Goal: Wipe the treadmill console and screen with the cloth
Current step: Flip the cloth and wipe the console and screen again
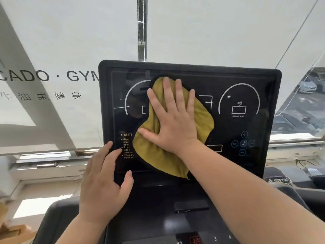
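The treadmill's black glossy screen stands upright in front of me, with white dial outlines and a yellow caution text at its lower left. A mustard-yellow cloth lies flat against the middle of the screen. My right hand presses on the cloth with its palm flat and fingers spread upward. My left hand rests open on the screen's lower left corner, fingertips over the caution text. Below the screen is the black console with a small slot and number keys at the bottom edge.
A white roller blind with gym lettering hangs behind the screen, with its bead chain in the middle. A window at right shows parked cars. Another treadmill's console sits at the right. Cardboard lies at lower left.
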`<state>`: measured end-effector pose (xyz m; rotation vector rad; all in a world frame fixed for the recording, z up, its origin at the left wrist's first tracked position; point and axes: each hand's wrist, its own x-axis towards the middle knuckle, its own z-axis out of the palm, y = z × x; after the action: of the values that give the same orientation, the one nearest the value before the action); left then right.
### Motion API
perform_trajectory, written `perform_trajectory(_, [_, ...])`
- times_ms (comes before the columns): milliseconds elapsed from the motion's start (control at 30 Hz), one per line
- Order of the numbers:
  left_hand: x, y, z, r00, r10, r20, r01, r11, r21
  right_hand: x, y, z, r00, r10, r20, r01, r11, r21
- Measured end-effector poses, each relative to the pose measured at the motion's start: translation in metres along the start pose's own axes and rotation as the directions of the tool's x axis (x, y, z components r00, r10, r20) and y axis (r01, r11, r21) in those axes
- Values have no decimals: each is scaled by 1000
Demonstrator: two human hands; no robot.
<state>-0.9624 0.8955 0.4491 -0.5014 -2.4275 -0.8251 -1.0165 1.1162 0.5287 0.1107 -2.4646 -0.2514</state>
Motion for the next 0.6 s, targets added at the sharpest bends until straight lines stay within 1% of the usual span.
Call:
perform_trajectory(100, [0, -8, -4, 999, 25, 32, -25, 1000, -9, -43, -12, 18, 995, -96, 17, 96, 995, 5])
perform_trajectory(167, [0, -11, -6, 999, 35, 40, -34, 999, -15, -67, -7, 28, 989, -147, 22, 147, 989, -3])
perform_trajectory(233, [2, -13, -6, 998, 47, 46, -46, 999, -23, -84, 13, 35, 983, -184, 14, 184, 983, -23])
perform_trajectory(300, [2, -17, -8, 996, 69, 64, -68, 997, -24, -92, 39, 35, 982, -186, 9, 186, 981, -55])
perform_trajectory(367, [2, -23, -10, 993, 93, 79, -90, 995, -38, -90, 66, 29, 990, -142, 7, 142, 987, -72])
perform_trajectory(467, [2, -29, -14, 988, 113, 107, -105, 991, -84, -61, 88, 13, 999, 33, 17, -32, 997, -68])
perform_trajectory(533, [3, -32, -18, 985, 122, 122, -108, 987, -118, -28, 82, 1, 985, 170, 10, -169, 985, -45])
perform_trajectory(600, [6, -34, -23, 982, 134, 132, -114, 982, -152, 8, 64, -11, 967, 254, 6, -254, 967, -13])
